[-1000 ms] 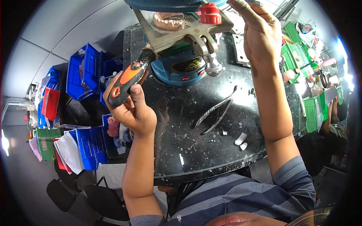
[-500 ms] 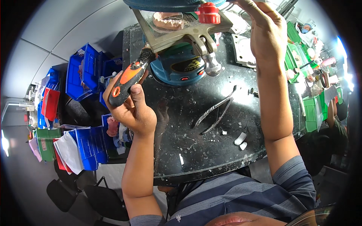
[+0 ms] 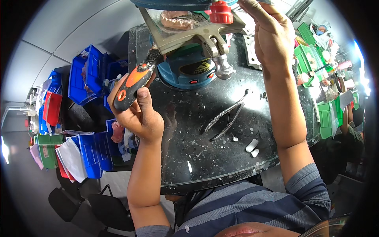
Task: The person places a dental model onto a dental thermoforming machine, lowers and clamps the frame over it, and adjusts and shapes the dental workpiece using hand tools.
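My left hand is closed round a handled tool with a black-and-orange grip. The tool's far end is hidden at the metal frame of a blue bench machine. Inside the frame, a pinkish dental model sits under a clear sheet. A red knob and a ball-ended metal lever are on the frame's front. My right hand is raised beside the machine's blue top. Its fingers are bent at the picture's upper edge, and what they hold is mostly cut off.
Metal pliers and white fragments lie on the black table. Blue bins stand at the left, green bins at the right. Black chairs are at the lower left.
My right hand has moved slightly left, closer to the machine's blue top. The frame has shifted a little downward in the picture. My left hand keeps its hold on the tool.
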`<state>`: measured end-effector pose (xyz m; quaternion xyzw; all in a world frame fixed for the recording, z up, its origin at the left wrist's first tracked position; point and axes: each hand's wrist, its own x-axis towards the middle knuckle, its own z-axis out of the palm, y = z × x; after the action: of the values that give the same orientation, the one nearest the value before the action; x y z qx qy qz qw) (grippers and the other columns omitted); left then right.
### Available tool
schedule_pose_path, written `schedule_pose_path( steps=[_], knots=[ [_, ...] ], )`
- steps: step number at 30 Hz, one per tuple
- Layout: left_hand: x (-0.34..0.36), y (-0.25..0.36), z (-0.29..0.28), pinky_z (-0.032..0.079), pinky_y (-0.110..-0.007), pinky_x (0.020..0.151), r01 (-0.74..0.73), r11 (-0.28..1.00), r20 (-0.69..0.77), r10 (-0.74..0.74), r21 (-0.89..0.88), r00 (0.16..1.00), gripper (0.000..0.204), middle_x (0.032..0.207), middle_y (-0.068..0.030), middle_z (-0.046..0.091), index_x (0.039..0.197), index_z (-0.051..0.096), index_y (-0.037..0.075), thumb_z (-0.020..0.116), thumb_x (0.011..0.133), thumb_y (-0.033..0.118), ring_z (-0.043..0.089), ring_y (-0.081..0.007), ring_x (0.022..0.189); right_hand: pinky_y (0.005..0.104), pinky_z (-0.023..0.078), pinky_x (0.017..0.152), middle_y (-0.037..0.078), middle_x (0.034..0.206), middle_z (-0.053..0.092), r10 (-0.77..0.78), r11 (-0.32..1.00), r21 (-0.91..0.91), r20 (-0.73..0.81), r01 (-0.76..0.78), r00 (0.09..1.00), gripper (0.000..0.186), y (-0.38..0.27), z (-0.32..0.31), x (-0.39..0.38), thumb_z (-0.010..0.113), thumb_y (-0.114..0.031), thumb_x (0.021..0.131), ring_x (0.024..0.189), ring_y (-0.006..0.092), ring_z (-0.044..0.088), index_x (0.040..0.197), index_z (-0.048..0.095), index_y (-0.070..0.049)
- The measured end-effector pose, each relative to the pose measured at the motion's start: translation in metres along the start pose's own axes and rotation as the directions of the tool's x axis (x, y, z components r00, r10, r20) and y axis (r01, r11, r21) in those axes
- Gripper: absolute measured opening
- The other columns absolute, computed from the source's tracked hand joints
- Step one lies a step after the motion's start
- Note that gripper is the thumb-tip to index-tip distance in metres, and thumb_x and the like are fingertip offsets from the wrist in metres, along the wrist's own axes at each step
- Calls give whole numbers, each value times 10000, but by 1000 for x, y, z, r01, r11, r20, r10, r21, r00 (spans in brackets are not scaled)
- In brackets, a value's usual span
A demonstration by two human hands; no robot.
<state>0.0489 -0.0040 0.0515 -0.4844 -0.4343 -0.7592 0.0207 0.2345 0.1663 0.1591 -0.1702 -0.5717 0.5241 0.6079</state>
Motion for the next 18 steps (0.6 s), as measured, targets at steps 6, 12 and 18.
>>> schedule_pose_path(
  steps=[6, 12, 18],
  knots=[
    [0, -1, 0, 615, -517, 918, 6, 999, 3, -6, -34, 1000, 380, 1227, -244, 540, 1262, 425, -80, 570, 1020, 175, 643, -364, 1114, 286, 519, 879, 106, 1008, 736, 157, 987, -3, -82, -158, 984, 194, 14, -9, 0, 678, -91, 948, 920, 168, 680, 1085, 715, 41],
    [-4, -3, -6, 552, -371, 962, 41, 999, -35, -41, -1, 999, 431, 1225, -165, 546, 1276, 469, -59, 661, 976, 184, 612, -239, 1096, 284, 526, 858, 107, 970, 738, 173, 985, 17, -23, -173, 985, 175, 8, -6, -3, 687, -89, 940, 903, 168, 686, 1042, 717, 51],
    [-3, -3, -4, 531, -373, 977, 46, 997, -40, -48, -54, 998, 419, 1232, -159, 550, 1267, 481, -57, 665, 973, 178, 606, -234, 1104, 281, 539, 844, 137, 971, 745, 111, 993, -44, 0, -111, 994, 186, 6, -3, -5, 694, -93, 938, 895, 168, 697, 1031, 724, 65]
  ],
)
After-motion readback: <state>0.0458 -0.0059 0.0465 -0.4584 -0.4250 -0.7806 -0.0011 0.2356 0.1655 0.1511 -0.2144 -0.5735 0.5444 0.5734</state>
